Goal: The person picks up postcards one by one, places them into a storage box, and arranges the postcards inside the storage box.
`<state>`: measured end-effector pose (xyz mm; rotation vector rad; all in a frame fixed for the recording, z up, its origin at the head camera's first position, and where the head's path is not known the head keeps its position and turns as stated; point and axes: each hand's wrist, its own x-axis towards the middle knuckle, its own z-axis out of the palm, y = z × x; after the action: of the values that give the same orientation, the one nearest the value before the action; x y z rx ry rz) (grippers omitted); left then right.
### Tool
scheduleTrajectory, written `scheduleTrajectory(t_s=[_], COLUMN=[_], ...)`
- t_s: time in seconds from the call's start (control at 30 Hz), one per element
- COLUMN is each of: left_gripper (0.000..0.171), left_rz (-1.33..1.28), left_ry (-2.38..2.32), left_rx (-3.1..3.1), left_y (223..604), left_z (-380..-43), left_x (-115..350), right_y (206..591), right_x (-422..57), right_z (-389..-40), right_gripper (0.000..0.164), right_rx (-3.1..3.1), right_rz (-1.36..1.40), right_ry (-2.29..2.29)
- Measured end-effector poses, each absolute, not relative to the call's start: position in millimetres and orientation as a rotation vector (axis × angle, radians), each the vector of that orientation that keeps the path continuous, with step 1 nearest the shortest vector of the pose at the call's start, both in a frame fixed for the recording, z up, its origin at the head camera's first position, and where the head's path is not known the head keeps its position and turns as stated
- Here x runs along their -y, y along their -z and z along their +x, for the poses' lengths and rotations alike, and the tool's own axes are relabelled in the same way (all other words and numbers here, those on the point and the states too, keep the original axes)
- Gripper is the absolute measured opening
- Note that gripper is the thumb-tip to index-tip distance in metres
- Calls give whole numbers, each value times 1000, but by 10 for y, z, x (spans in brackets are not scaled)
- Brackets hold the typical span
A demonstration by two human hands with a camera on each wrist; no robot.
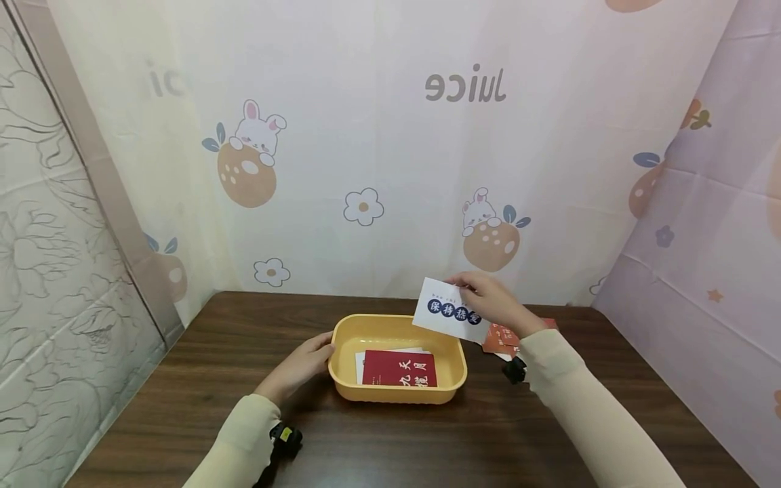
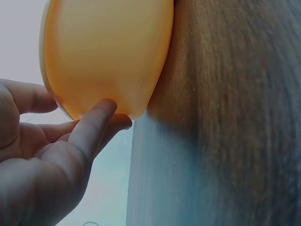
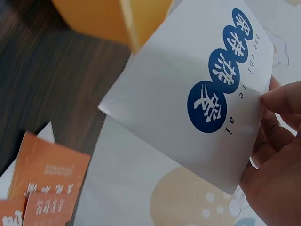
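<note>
My right hand pinches a white card by its upper right edge, thumb on the printed face. It holds the card tilted over the right end of a yellow plastic basket. Dark blue circles with white characters run across the card, beside small Latin letters. My left hand grips the basket's left end; in the left wrist view one finger reaches past the rim and others lie against the outer wall. Inside the basket, a red card with white characters overlaps white ones.
Orange-red cards and a bit of white card lie on the brown wooden table right of the basket, partly behind my right wrist. A printed curtain hangs behind the table, and patterned panels stand at both sides.
</note>
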<state>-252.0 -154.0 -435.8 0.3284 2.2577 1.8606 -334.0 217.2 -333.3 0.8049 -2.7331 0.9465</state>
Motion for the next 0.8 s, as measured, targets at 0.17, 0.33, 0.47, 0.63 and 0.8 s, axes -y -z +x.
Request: scheduleTrajectory(t_s=[0.17,0.33,0.47,0.63,0.8], left_gripper=[49,49,49,49,49], left_rz=[312,300,293,270,283], left_ry=[-1851,-1851,-1851,-1848,-1853], left_rx=[-2267,-2264,-2265,-2272,-2272], left_y=[4352,4350,4348,4344,4361], left_z=[-2510,-2501,-2499,-2497,-2521], left_x=[1539,1538,1543,1540,1544], right_y=[3323,3336,3353,3391,3420], right_x=[-2003,-1827,-1707,-1585,-1480], right_z=[-3333,-3325,-3323,-3357,-3381], right_gripper=[30,31,33,34,33], right_rx=[2755,2820,2870,2931,2971], right_rz=[880,929,983,1082,1104], right_ry=[-982,-974,-967,-940,-904])
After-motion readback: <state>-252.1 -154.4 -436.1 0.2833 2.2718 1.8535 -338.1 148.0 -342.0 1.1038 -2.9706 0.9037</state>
